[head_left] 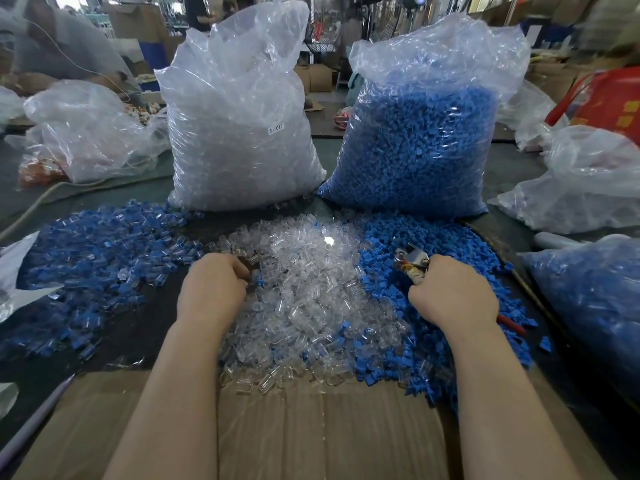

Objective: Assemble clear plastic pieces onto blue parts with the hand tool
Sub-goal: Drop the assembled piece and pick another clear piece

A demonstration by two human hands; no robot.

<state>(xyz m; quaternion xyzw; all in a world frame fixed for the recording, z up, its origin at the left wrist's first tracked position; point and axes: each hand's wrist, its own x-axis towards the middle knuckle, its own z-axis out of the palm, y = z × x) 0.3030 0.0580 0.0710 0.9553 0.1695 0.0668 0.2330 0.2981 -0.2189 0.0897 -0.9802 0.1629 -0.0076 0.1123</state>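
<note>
Both grips are curled and busy. Her or his right hand [452,292] is wrapped round the hand tool [412,261], whose metal head pokes out past the knuckles over the heap of blue parts [426,244]; a red handle end [510,325] shows behind the wrist, the rest swallowed by the palm. Whether the tool's head holds anything I cannot make out. The left hand [213,287] sits at the left edge of the pile of clear plastic pieces [311,289], fingers folded under and out of sight; it seems to be pinching a small piece with a bit of blue at the fingertips, but the fingers hide it.

To the left lies a spread of blue-and-clear pieces [100,258] on the dark surface [145,327]. Behind stand two tall bags, one of clear pieces [239,133], one of blue [419,143]. A flattened cardboard sheet [311,434] lies under the forearms, cut off at the bottom. Another bag of blue stock [595,306] runs off the right edge, and the background is blurred.
</note>
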